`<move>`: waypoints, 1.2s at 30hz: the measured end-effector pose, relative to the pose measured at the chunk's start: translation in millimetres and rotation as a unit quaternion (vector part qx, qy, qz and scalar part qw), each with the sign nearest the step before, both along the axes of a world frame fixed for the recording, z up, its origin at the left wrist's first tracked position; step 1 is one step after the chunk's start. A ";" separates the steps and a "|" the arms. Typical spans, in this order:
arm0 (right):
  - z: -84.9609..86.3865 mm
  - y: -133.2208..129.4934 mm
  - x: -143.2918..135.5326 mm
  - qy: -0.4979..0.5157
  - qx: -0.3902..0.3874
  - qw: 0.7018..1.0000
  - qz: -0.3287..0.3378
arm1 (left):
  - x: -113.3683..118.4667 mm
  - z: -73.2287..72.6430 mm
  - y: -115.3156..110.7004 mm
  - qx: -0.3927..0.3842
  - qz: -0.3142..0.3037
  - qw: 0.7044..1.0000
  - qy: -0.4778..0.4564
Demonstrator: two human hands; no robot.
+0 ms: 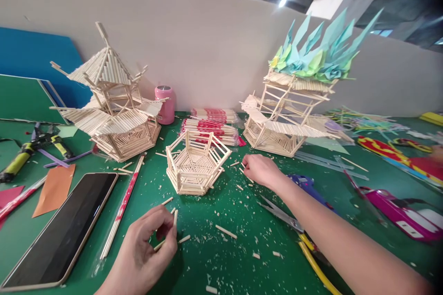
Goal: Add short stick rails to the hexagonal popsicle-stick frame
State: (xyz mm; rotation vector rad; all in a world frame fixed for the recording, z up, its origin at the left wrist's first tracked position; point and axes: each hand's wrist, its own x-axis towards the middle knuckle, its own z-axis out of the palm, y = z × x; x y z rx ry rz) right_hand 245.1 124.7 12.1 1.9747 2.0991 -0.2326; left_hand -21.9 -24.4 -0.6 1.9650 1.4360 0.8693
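At the lower centre-left, my left hand point(148, 244) pinches a short wooden stick point(175, 219) between thumb and forefinger, with more stick pieces around its fingers. My right hand point(261, 170) reaches to the table right of the small frame, its fingers closed near cut stick pieces point(240, 187); whether they grip one is hard to see. Between and beyond the hands stands a small hexagonal stick frame point(195, 168) with a patterned floor and open railings. Neither hand touches it. A loose stick point(226, 232) lies in front.
Stick pavilions point(114, 120) point(284, 124) stand behind on both sides. Bundled sticks point(209, 131) and a pink bottle point(165, 105) sit at the back. A phone point(62, 230) lies left; scissors point(284, 214), a blue glue gun point(308, 189) and a magenta tool point(403, 214) lie right.
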 end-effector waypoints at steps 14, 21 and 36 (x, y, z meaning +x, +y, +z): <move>37.4 -73.4 -34.5 0.505 -0.083 0.857 0.058 | 4.9 2.4 -4.9 -0.173 -0.008 0.968 -0.181; 21.8 -102.8 -71.1 0.699 -0.183 0.691 0.005 | 12.7 7.3 -3.3 -0.276 -0.014 0.914 -0.295; 2.0 -110.0 -91.3 0.749 -0.163 0.641 -0.027 | 11.3 2.6 -4.5 -0.277 -0.007 0.911 -0.305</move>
